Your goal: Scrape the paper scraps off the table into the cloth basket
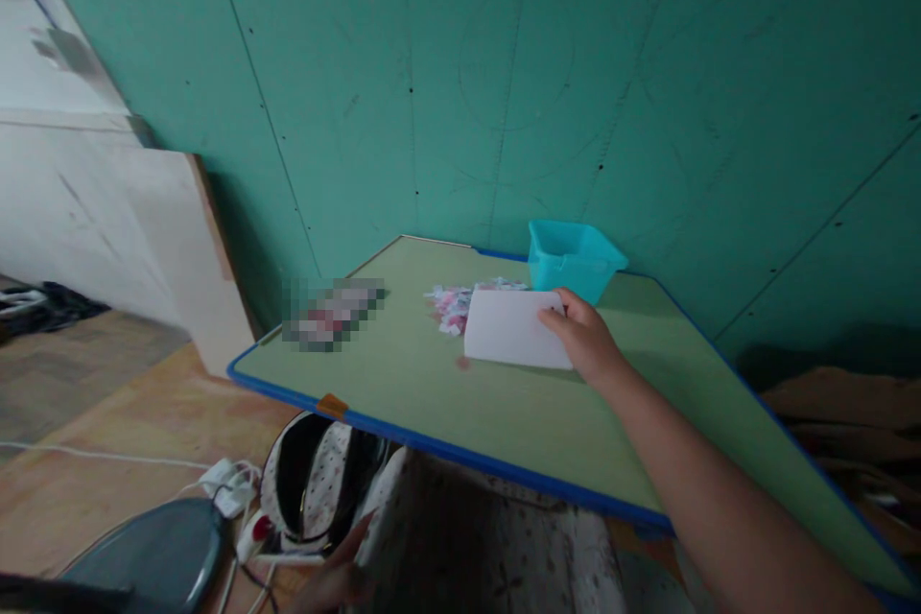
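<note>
My right hand reaches over the table and is closed on the right edge of a white sheet of paper, thumb on top. The paper is held tilted above the tabletop. Just behind and left of it lies a pile of small white and pink paper scraps, partly hidden by the sheet. A turquoise plastic bin stands behind my right hand. Low in the view, what looks like my left hand is dim and blurred beside my lap; its fingers cannot be made out.
The pale green table has blue-taped edges and stands against a green wall. A pixelated flat object lies on its left side. Below are a grey stool, a patterned bag, a power strip and cables.
</note>
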Tool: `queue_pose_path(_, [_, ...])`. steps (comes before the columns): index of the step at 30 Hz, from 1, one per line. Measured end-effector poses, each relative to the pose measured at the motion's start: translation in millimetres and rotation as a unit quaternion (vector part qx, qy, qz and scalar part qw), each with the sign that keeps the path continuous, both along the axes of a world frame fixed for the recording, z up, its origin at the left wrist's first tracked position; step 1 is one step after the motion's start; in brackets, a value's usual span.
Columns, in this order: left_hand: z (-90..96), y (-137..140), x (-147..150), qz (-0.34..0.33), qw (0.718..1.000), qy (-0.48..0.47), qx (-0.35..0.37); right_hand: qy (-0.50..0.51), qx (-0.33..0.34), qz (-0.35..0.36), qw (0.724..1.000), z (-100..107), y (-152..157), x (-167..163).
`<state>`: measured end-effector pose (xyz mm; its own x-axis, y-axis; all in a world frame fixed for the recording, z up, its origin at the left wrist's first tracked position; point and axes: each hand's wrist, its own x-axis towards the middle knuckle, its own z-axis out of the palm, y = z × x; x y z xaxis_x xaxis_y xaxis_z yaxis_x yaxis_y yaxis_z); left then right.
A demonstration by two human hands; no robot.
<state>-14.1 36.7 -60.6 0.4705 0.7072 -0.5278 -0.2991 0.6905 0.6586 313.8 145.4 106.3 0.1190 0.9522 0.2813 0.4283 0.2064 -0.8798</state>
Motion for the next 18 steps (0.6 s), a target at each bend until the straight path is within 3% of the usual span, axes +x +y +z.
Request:
queue_pose_path(3, [2.9, -0.7, 0.9, -0.004, 1.000, 0.026, 0.014, 0.049, -0.005, 0.004, 0.999, -0.4, 1.4, 3.0])
queue_pose_path(7, [4.2, -2.8, 1.5, 0.000, 0.999, 0.044, 0.024, 0.026, 0.043, -0.026, 0.998, -4.8, 5.5, 6.6])
queue_pose_path(13, [3.9, -4.7, 1.1, 0.010, 0.998, 0.054, 0.038, 0.034, 0.034, 0.072, 0.996, -13.4, 6.4, -7.9])
queue_pose_path(18, [-1.2, -8.2, 3.6, 0.010, 0.997, 0.071, 0.041, -0.001, 0.026, 0.075, 0.997, -12.8, 3.5, -13.4])
